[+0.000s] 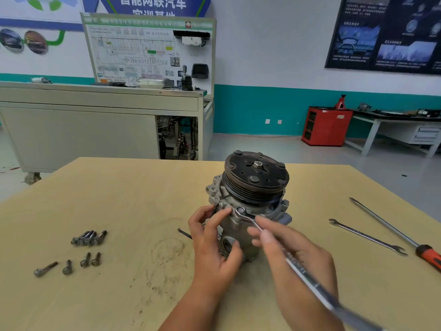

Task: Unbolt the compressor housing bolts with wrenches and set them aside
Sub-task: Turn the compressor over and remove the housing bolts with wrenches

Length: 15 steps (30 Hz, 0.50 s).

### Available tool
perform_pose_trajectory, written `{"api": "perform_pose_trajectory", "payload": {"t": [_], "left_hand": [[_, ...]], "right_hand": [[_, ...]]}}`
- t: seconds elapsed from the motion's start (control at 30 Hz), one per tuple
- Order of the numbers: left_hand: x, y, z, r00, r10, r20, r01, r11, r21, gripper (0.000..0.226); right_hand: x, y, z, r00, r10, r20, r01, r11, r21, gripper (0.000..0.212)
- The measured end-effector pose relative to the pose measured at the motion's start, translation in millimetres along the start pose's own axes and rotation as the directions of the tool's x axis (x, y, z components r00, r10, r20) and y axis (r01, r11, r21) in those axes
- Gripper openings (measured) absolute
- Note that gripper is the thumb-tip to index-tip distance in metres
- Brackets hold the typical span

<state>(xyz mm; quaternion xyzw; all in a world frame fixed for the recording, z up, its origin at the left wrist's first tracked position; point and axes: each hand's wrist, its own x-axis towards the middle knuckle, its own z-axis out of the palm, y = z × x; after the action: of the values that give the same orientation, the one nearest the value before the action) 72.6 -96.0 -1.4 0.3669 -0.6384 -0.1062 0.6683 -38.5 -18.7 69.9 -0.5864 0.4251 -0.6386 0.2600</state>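
Note:
A grey compressor [248, 199] stands upright on the wooden table [119, 194], its dark pulley facing up. My left hand [212, 244] grips the housing's left side, fingers curled round it. My right hand [286, 254] holds a long ring wrench [293, 263]; its ring end sits over a bolt on the housing flange near the front. Several removed bolts [88, 238] lie in a bunch at the left of the table, with more bolts [69, 265] spread below them.
A combination wrench [367, 237] and an orange-handled screwdriver [393, 231] lie on the table at the right. A thin dark rod [184, 233] lies left of my left hand. Beyond the table stand a grey training bench and a red cabinet [327, 126].

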Motion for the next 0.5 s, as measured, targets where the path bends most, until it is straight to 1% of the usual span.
{"api": "perform_pose_trajectory", "payload": {"t": [0.03,0.07,0.1,0.13,0.17,0.2,0.27,0.3,0.33,0.37,0.4,0.43,0.47,0.5], "left_hand": [[0,0,0,1.000,0.001,0.000,-0.001,1.000,-0.004,0.052],[0,1,-1,1.000,0.002,0.001,-0.002,1.000,-0.008,0.053],[1,1,-1,1.000,0.004,0.002,-0.004,1.000,-0.013,0.053],[2,2,-2,1.000,0.009,0.001,-0.009,1.000,-0.014,0.053],[2,2,-2,1.000,0.011,0.000,-0.011,1.000,-0.011,0.052],[3,3,-3,1.000,0.015,-0.001,-0.015,1.000,-0.009,0.050],[4,5,-4,1.000,0.021,-0.013,-0.021,1.000,-0.010,0.047],[5,7,-5,0.999,0.020,-0.026,-0.020,1.000,-0.010,0.046],[5,10,-6,0.999,0.018,-0.045,-0.019,1.000,-0.012,0.045],[7,15,-8,0.998,0.019,-0.066,-0.021,1.000,-0.021,0.043],[7,20,-9,0.996,0.034,-0.081,-0.037,0.999,-0.032,0.041],[6,26,-12,0.994,0.063,-0.086,-0.067,0.997,-0.050,0.037],[4,33,-13,0.994,0.086,-0.075,-0.092,0.992,-0.085,0.034],[3,40,-16,0.997,0.066,-0.050,-0.072,0.989,-0.133,0.030]], "right_hand": [[9,2,-7,0.997,0.075,0.026,-0.077,0.992,0.095,0.026],[22,6,-15,0.978,0.188,0.085,-0.202,0.958,0.202,0.028],[32,9,-23,0.937,0.290,0.193,-0.339,0.888,0.310,0.029],[41,12,-30,0.894,0.332,0.301,-0.434,0.807,0.400,0.026],[47,14,-35,0.868,0.334,0.367,-0.482,0.745,0.461,0.019],[52,19,-38,0.863,0.320,0.390,-0.491,0.712,0.502,0.013],[55,20,-39,0.875,0.300,0.379,-0.476,0.673,0.567,0.032],[49,18,-38,0.889,0.292,0.354,-0.454,0.666,0.591,0.036],[41,16,-38,0.912,0.272,0.308,-0.406,0.709,0.576,0.031],[31,14,-38,0.938,0.239,0.249,-0.339,0.776,0.531,0.018],[17,12,-39,0.961,0.181,0.209,-0.259,0.857,0.446,0.006],[4,13,-40,0.975,0.144,0.172,-0.191,0.934,0.302,0.017],[-11,12,-38,0.972,0.105,0.212,-0.149,0.967,0.207,0.027],[-22,8,-38,0.948,0.093,0.304,-0.153,0.972,0.178,0.033]]}}
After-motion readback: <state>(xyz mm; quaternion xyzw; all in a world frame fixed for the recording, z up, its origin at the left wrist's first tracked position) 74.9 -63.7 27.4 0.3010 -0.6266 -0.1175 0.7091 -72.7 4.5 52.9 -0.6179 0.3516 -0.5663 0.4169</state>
